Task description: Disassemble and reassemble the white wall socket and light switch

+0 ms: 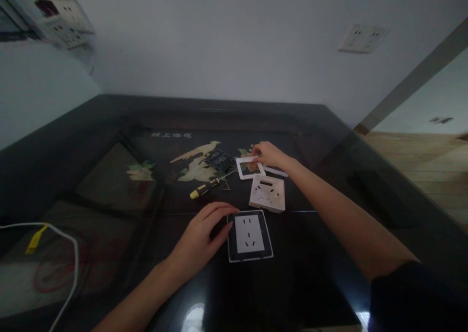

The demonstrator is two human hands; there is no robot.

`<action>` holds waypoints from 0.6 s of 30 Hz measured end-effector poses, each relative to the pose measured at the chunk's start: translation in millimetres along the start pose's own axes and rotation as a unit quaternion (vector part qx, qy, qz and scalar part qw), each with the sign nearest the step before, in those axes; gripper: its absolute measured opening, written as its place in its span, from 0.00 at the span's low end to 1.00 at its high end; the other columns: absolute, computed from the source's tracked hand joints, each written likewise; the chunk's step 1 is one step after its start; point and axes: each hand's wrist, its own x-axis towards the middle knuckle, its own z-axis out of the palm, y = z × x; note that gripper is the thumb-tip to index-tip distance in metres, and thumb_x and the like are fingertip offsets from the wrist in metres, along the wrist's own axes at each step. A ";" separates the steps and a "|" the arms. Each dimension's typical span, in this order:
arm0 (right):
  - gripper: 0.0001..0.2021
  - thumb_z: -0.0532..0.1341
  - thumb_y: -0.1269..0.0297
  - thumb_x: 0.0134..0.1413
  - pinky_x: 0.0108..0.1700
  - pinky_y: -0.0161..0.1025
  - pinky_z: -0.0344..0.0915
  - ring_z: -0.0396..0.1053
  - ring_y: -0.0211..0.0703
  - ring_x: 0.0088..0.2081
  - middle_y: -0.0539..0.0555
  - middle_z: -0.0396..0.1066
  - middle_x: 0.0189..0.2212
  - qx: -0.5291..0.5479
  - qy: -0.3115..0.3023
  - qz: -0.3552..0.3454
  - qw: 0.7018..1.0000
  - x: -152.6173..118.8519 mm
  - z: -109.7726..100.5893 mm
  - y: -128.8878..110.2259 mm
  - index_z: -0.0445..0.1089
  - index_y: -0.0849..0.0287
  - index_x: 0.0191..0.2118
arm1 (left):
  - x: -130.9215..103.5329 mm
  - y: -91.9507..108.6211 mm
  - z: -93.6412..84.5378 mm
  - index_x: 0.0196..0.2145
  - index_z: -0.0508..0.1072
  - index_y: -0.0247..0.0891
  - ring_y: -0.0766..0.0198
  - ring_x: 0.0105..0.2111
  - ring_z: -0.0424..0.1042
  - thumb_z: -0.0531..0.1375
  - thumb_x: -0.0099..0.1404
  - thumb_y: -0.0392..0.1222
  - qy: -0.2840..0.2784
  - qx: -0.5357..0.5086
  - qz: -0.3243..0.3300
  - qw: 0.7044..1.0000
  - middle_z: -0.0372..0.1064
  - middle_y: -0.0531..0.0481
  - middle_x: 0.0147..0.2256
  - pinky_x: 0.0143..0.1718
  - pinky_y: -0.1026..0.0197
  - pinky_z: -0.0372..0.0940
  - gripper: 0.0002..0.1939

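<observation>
Near the front of the dark table lies a socket panel [249, 235] with a white centre and dark border. My left hand [208, 224] holds its upper left edge, thumb and fingers around the corner. Farther back, my right hand [268, 155] pinches the top edge of a white square frame [240, 168]. A white back box [267, 193], hollow side up, sits between the frame and the panel. A yellow and black screwdriver [205, 187] lies to the left, its tip towards a dark square plate [220, 160]. Small screws [226, 186] lie beside the screwdriver.
Another white strip-like piece [276, 171] lies under my right forearm. A white cable [75, 254] with a yellow tag [33, 242] crosses the left side. Wall sockets [363, 38] are at the back right, and others [66, 29] hang at the upper left.
</observation>
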 end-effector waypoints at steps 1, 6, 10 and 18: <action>0.17 0.61 0.58 0.63 0.49 0.52 0.72 0.72 0.48 0.49 0.58 0.69 0.53 0.009 -0.009 0.002 1.000 2.3 -0.3 1.4 0.67 0.59 0.55 | 0.0 0.1 -0.5 0.49 0.73 0.39 0.59 0.50 0.73 0.54 0.70 0.34 0.004 0.000 0.004 1.000 0.73 0.44 0.48 0.52 0.51 0.72 0.13; 0.18 0.61 0.58 0.63 0.48 0.51 0.72 0.72 0.48 0.48 0.58 0.70 0.53 0.073 -0.035 0.005 0.997 0.5 -10.9 11.2 0.67 0.59 0.55 | -0.6 3.7 -3.3 0.49 0.73 0.39 0.59 0.48 0.74 0.54 0.70 0.34 -0.006 -0.004 0.004 1.000 0.74 0.45 0.47 0.50 0.52 0.72 0.13; 0.17 0.61 0.58 0.63 0.47 0.50 0.72 0.72 0.47 0.47 0.57 0.70 0.52 0.139 0.002 0.010 0.990 -9.9 -30.8 14.0 0.68 0.59 0.54 | -1.3 5.9 -4.2 0.49 0.73 0.39 0.60 0.48 0.75 0.54 0.70 0.33 -0.012 -0.012 0.007 1.000 0.74 0.45 0.47 0.51 0.53 0.72 0.13; 0.04 0.62 0.65 0.61 0.36 0.43 0.76 0.78 0.44 0.35 0.54 0.78 0.37 0.248 0.235 -0.018 0.940 -111.0 -48.8 -38.6 0.66 0.57 0.38 | -1.7 17.5 -8.3 0.50 0.73 0.40 0.57 0.45 0.77 0.56 0.70 0.39 -0.002 -0.209 -0.116 0.971 0.78 0.46 0.44 0.49 0.53 0.73 0.13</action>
